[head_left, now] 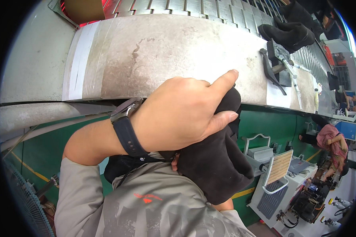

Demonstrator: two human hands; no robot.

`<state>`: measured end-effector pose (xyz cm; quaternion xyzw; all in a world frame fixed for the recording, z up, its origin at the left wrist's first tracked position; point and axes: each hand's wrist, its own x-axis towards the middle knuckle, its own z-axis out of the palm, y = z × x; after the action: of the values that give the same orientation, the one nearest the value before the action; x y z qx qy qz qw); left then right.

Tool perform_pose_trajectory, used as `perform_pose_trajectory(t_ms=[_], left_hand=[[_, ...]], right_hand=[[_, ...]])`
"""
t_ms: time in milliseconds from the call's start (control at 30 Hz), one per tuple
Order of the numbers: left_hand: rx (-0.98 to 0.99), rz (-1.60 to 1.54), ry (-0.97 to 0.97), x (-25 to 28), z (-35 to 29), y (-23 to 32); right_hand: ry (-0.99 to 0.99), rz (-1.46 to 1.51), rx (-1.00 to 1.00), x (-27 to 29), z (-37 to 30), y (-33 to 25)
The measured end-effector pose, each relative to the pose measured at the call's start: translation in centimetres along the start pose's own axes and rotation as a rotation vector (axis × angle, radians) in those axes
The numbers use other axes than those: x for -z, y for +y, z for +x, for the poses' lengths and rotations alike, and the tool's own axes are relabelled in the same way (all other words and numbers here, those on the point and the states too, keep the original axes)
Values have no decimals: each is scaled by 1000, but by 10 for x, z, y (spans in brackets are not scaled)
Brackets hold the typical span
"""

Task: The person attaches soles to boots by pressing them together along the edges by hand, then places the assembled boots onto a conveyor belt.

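A black suede-like boot (213, 166) is held upright against my front, its soft shaft sagging open toward the lower right. My left hand (182, 108), with a dark-strapped watch (126, 122) on the wrist, lies over the boot's upper end. Its thumb and index finger are apart on either side of the rounded dark part, the index pointing away toward the bench. Most of my right hand (175, 162) is hidden behind the boot; only some fingertips show, curled round its left edge. My right forearm (225, 204) appears below the boot.
A worn, stained bench top (166, 51) lies just beyond my hands, beside a slatted metal conveyor (201, 8). More dark boots (290, 34) rest at right. A hammer (271, 71) lies by a black block (279, 59). Behind are a white machine (281, 193), a fan (25, 197) and another person (332, 142).
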<state>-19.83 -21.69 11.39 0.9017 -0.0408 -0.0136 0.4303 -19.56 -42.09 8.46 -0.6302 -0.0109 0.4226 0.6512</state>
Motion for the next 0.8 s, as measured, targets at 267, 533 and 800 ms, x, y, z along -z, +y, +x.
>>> perform_pose_trajectory(t_ms=[267, 533, 800], left_hand=[[-221, -500, 195, -38, -19, -22], [-118, -384, 269, -60, -32, -19], [-200, -236, 347, -72, -33, -19]], right_hand=[[42, 361, -17, 16, -25, -11], [68, 423, -25, 18, -34, 4], [104, 364, 13, 17, -35, -3]])
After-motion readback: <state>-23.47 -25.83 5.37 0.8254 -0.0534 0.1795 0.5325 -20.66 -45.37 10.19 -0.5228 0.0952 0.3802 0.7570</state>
